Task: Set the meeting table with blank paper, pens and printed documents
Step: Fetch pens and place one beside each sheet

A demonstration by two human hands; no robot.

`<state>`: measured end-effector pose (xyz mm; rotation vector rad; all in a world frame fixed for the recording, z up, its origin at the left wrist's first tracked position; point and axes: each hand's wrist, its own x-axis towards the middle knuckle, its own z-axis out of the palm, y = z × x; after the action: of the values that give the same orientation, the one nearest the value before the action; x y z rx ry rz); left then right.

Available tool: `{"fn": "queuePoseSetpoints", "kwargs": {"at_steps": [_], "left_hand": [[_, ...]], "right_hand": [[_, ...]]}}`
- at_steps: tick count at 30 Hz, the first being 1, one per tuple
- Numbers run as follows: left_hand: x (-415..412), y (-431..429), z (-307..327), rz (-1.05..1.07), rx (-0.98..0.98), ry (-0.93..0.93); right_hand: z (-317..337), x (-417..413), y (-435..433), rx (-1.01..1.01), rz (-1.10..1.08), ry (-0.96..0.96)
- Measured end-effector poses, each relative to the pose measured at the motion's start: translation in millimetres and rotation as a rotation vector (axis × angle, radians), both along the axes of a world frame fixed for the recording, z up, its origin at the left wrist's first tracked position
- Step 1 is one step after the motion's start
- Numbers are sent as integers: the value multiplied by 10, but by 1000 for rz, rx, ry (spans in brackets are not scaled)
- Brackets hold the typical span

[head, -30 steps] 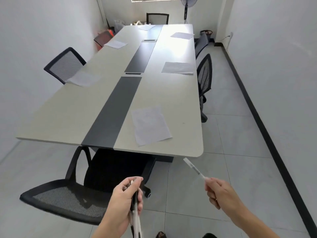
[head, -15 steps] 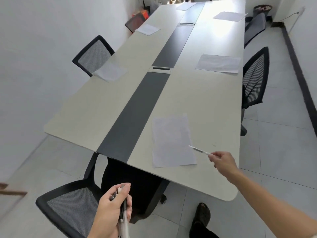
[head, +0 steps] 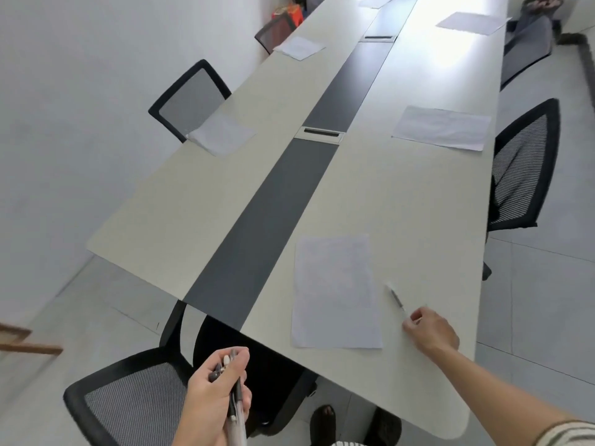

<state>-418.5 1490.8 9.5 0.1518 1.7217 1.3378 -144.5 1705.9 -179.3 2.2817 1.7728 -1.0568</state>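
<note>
A: On the near right corner of the surface (head: 434, 204), what's the right hand (head: 431, 331) doing?
B: Stretched out low over it. Its fingers (head: 418, 315) are curled and pinch the near end of a pen (head: 396, 297).
A: Pen position?
B: Just right of the nearest sheet (head: 335, 291), barrel angled away from the hand, not touching the paper. It's blurred, so I can't tell if it rests on the surface or sits just above.
A: And that sheet?
B: Flat, long side running away from the near edge, between the dark centre strip (head: 273, 220) and the pen. Printed or blank, can't tell.
A: Left hand (head: 219, 391)?
B: Off the surface, down low beside the near chair (head: 128, 400). Fingers clenched round a bundle of pens (head: 234, 400), caps poking out above the fist, barrels hanging below.
A: Other places?
B: Left-side sheet (head: 222, 133) at the edge by the left chair (head: 190, 98). Right-side sheet (head: 442, 127) near the right chair (head: 521, 165). Farther up, a far left sheet (head: 301, 46) and a far right sheet (head: 471, 22).
A: Anything else?
B: Cable hatch (head: 322, 133) in the strip, level with the two middle sheets. Striped sleeve (head: 566, 432) on the right arm. Sandalled foot (head: 325, 416) on the floor below the near edge.
</note>
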Motion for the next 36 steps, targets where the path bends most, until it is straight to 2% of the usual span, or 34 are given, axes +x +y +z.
{"fn": "queuePoseSetpoints", "kwargs": {"at_steps": [5, 8, 11, 17, 25, 29, 33, 36], "left_hand": [[-190, 260, 78, -170, 52, -35], [-235, 491, 118, -283, 82, 2], [-138, 709, 110, -418, 139, 44], [444, 1022, 189, -578, 260, 13], [1671, 1305, 216, -694, 374, 105], [2533, 1380, 82, -721, 397, 175], [3465, 1502, -98, -779, 381, 161], [4005, 1562, -152, -823, 364, 178]], "right_hand": [[87, 96, -259, -37, -66, 87], [305, 140, -467, 55, -140, 178], [655, 172, -726, 126, -213, 351], [1419, 363, -1256, 120, -354, 737], [1838, 1106, -1402, -18, -400, 1065], [1872, 1852, -1374, -34, -348, 1103], [1828, 2703, -1311, -23, -297, 1026], [1839, 3187, -1268, -93, -290, 997]]}}
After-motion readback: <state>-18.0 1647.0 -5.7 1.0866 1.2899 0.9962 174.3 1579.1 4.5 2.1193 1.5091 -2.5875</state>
